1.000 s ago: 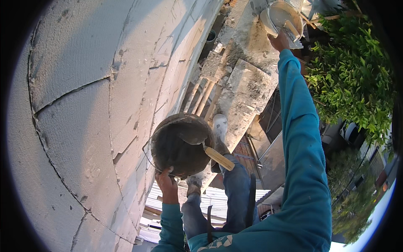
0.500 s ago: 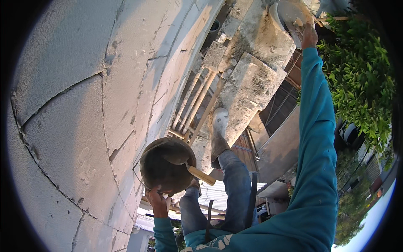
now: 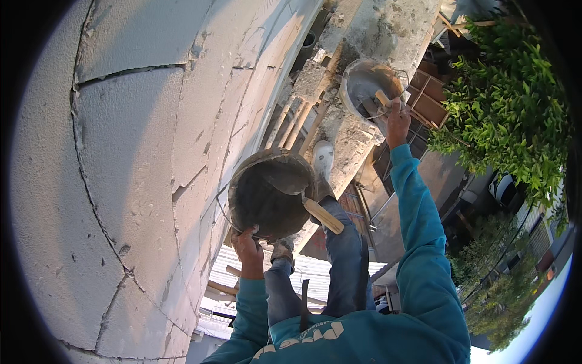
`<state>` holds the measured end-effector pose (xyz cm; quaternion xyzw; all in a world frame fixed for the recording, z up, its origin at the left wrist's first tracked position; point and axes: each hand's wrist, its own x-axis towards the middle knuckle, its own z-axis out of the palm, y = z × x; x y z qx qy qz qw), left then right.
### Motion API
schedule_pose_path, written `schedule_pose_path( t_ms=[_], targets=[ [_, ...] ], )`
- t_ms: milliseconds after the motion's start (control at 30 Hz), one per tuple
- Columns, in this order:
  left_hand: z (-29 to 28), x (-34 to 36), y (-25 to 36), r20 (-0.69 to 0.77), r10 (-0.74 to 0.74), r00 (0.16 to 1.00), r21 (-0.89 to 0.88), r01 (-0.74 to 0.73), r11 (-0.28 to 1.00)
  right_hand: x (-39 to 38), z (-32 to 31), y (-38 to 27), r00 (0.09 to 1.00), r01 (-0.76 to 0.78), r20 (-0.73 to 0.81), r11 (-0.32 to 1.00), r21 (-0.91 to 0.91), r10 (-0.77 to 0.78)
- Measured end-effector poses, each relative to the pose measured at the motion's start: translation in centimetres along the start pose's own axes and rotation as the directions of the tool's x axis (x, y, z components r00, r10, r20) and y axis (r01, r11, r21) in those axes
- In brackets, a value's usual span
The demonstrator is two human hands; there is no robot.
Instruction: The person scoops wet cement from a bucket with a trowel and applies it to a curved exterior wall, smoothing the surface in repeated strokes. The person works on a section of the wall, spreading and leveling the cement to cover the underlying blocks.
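My left hand (image 3: pixel 248 250) is closed on the near rim of a dark round bucket (image 3: pixel 239 173). A trowel (image 3: pixel 321 215) rests in that bucket, its wooden handle sticking out over the right rim toward my leg. Dark contents fill the inside, too shaded to tell what they are. Farther off, my right hand (image 3: pixel 398 124) is closed at the edge of a second, paler bucket (image 3: pixel 348 91), tilted over the planks. A wire handle and a short wooden tool handle (image 3: pixel 382 98) show inside it. Whether my fingers grip its rim or its wire handle, I cannot tell.
A block wall (image 3: pixel 133 133) with open cracks and joints rises on the left. Mortar-stained scaffold planks (image 3: pixel 388 30) run under my feet, with wooden poles (image 3: pixel 297 124) beside them and a drop to the ground on the right. Leafy branches (image 3: pixel 503 103) hang at the right.
The paler bucket has come nearer along the planks with my right hand, and my right arm is less stretched. The dark bucket has moved up and right in my left hand.
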<state>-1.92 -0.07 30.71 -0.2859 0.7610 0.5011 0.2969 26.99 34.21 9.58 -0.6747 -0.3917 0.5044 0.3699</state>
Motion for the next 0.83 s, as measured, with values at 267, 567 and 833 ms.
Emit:
schedule_pose_path(
  t_ms=[267, 567, 833],
  targets=[
    [-10.2, -3.1, 2.3, 0.77, 0.476, 0.424, 0.509, -0.858, -0.06, -15.9, 3.5, 3.8, 0.988, 0.067, -0.117, 0.968, -0.241, -0.097],
    [-27.1, -0.7, 1.4, 0.556, 0.565, 0.609, 0.263, -0.774, 0.575, -24.9, -2.2, 11.0, 0.955, 0.247, 0.295, 0.568, -0.785, -0.007],
    [-37.9, 4.8, -0.5, 0.714, 0.249, 0.655, 0.698, -0.694, -0.176, -42.3, -11.3, 12.9, 0.964, 0.121, 0.255, 0.736, -0.665, 0.071]
  ],
)
